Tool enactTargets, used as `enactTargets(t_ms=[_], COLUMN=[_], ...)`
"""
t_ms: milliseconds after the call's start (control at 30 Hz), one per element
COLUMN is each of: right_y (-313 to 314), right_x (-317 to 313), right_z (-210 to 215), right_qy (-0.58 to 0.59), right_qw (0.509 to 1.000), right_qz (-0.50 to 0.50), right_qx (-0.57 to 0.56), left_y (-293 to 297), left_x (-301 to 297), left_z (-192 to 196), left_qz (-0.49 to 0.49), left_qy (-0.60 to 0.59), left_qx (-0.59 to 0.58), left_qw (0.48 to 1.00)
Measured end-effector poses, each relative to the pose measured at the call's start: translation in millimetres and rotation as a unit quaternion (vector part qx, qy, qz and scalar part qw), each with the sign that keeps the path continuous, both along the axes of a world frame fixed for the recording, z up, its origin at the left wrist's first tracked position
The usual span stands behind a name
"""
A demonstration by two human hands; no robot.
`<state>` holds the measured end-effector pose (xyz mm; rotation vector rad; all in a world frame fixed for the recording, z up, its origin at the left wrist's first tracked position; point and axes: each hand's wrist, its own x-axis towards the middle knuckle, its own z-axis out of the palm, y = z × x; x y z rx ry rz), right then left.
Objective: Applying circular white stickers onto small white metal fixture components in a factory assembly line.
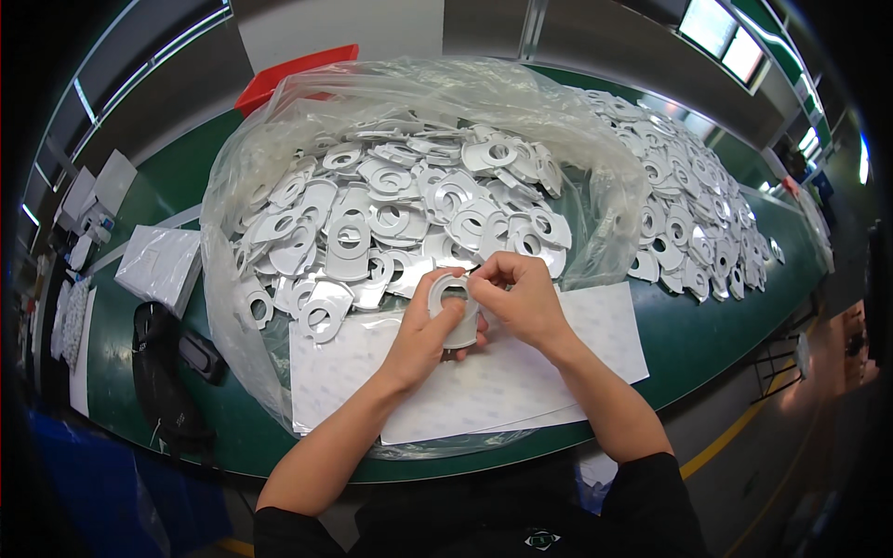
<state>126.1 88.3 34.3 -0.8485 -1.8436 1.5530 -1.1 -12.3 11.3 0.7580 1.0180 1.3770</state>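
Between the fingers and thumb of my left hand (416, 342) is a white plastic ring-shaped part (464, 332) with a large round hole, tilted up above white sheets. My left thumb lies across the hole. At the part's upper right edge, my right hand (523, 299) is closed in a pinch of thumb and forefinger. Whatever sits in that pinch is too small to make out. Just beyond both hands lies a heap of similar white parts (391, 221) inside a large clear plastic bag (226, 200) with its mouth spread wide.
White sheets (521, 391) lie under my hands on the green table (712, 349). To the right is a second heap of white parts (693, 209). At left are a white packet (160, 263), a black pouch (156, 372) and a dark device (200, 357). A red bin (288, 76) stands behind.
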Motion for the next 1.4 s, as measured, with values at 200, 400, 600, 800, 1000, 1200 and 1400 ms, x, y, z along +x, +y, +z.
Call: enactTargets(t_ms=[200,400,600,800,1000,1200,1400], right_y=[0.5,-14.1,-14.4,-4.0,2.9,12.9,72.3], right_x=[-1.3,-2.9,0.1,11.3,12.7,12.5,62.5], right_z=[-4.7,7.1,12.0,19.0,11.3,7.3,35.4], right_qy=[-0.055,-0.148,-0.215,-0.178,-0.144,-0.055,0.333], right_qw=[0.994,0.972,0.926,0.963,0.971,0.995,0.927], right_qz=[-0.038,-0.083,-0.059,0.046,0.060,0.077,-0.148], right_qx=[0.082,0.163,0.303,0.195,0.179,-0.033,-0.091], left_y=[-1.4,-2.0,-2.0,1.0,2.1,1.0,2.7], left_x=[0.2,1.7,1.9,-3.4,-8.6,-4.0,-38.2], left_z=[-2.3,1.0,4.8,4.1,6.4,9.8,17.9], left_qz=[-0.023,-0.047,-0.041,-0.029,-0.051,-0.046,0.156], left_qy=[0.006,0.049,0.061,-0.011,-0.067,-0.072,0.239], left_qx=[0.004,-0.011,-0.016,-0.032,-0.052,-0.030,0.090], left_qw=[1.000,0.998,0.997,0.999,0.995,0.996,0.954])
